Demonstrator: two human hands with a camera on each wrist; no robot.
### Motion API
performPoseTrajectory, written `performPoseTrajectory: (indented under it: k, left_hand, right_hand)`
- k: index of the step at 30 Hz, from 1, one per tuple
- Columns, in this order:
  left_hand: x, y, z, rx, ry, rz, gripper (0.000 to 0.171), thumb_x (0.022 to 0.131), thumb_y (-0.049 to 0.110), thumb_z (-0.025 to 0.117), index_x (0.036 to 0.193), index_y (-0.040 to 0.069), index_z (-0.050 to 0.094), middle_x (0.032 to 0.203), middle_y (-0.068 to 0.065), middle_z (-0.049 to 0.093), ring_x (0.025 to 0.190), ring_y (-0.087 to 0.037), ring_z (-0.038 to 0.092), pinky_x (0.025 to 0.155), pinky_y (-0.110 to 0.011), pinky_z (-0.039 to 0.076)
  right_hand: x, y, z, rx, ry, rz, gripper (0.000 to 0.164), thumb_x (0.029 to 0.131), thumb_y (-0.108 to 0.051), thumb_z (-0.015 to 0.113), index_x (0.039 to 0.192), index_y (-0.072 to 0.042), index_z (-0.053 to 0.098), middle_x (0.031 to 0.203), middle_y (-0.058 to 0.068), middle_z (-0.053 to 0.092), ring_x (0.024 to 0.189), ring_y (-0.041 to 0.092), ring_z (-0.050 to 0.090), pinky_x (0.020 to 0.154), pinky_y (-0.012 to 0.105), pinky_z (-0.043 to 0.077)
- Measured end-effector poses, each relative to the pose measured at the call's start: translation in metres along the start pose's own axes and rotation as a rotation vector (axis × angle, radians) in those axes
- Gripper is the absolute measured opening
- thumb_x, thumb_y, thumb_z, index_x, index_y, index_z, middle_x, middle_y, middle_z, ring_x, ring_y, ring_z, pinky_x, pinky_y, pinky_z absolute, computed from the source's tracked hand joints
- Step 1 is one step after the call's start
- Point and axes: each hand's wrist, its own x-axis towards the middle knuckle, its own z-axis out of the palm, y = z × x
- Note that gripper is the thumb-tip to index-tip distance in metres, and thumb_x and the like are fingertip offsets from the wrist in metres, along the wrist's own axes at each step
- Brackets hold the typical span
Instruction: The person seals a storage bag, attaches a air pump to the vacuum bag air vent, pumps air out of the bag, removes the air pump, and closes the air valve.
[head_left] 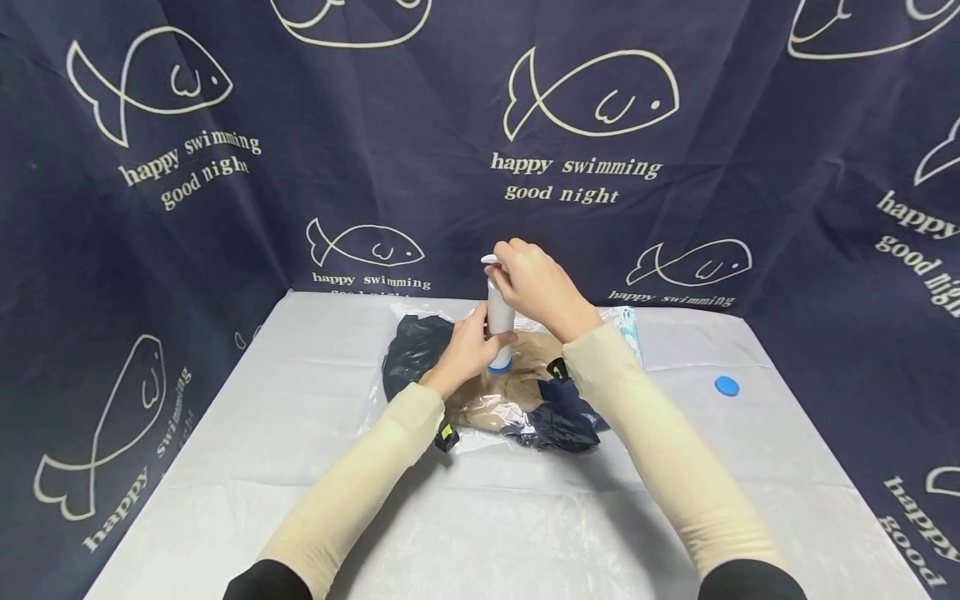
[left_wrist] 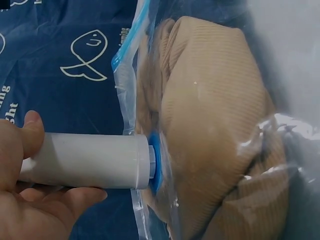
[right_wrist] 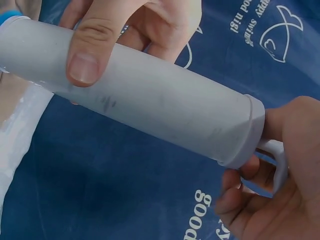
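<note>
A white hand pump (head_left: 501,312) stands upright on a clear plastic storage bag (left_wrist: 127,95), its lower end at the blue valve (left_wrist: 158,165). Inside the bag lie a tan ribbed garment (left_wrist: 215,100) and dark garments (head_left: 416,346). My left hand (head_left: 467,348) grips the pump's barrel near its lower part, with the thumb lying across it in the right wrist view. At the top end, my right hand (head_left: 542,287) curls its fingers round the pump handle (right_wrist: 281,162). The handle sits close to the barrel's end, partly hidden by those fingers.
A round blue cap (head_left: 727,386) lies on the white table (head_left: 750,475), right of the bag. Dark blue curtains (head_left: 450,150) with fish prints hang behind the table and on both sides. Black bands (head_left: 446,433) are on the wrists.
</note>
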Motion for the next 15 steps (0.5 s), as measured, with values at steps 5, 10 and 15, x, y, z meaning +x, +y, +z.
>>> performPoseTrajectory:
  k: [5,10,15]
  left_hand:
    - [-0.005,-0.003,0.002,0.025,0.007,0.030,0.053,0.096,0.028,0.074,0.138,0.005,0.051,0.127,-0.015,0.067,0.115,-0.030,0.068,0.093,-0.043,0.058]
    - [-0.008,-0.005,0.002,0.028,0.024,0.038,0.054,0.094,0.027,0.076,0.138,0.006,0.052,0.125,-0.015,0.068,0.111,-0.029,0.069,0.091,-0.043,0.059]
    - [-0.007,-0.005,0.002,0.016,0.038,0.053,0.055,0.093,0.024,0.077,0.139,0.006,0.052,0.124,-0.016,0.069,0.112,-0.030,0.070,0.092,-0.044,0.059]
  right_hand:
    - [-0.001,-0.005,-0.004,0.023,-0.057,0.013,0.027,0.104,-0.016,0.058,0.079,-0.008,0.056,0.070,0.007,0.053,0.065,0.025,0.052,0.062,0.036,0.046]
    - [-0.001,-0.007,-0.010,0.043,-0.059,0.023,0.022,0.103,-0.014,0.059,0.082,-0.007,0.059,0.071,0.008,0.056,0.064,0.023,0.053,0.061,0.035,0.046]
    - [0.001,-0.006,-0.021,0.035,0.092,-0.032,0.017,0.099,-0.013,0.063,0.086,-0.003,0.064,0.075,0.010,0.058,0.065,0.025,0.055,0.060,0.038,0.049]
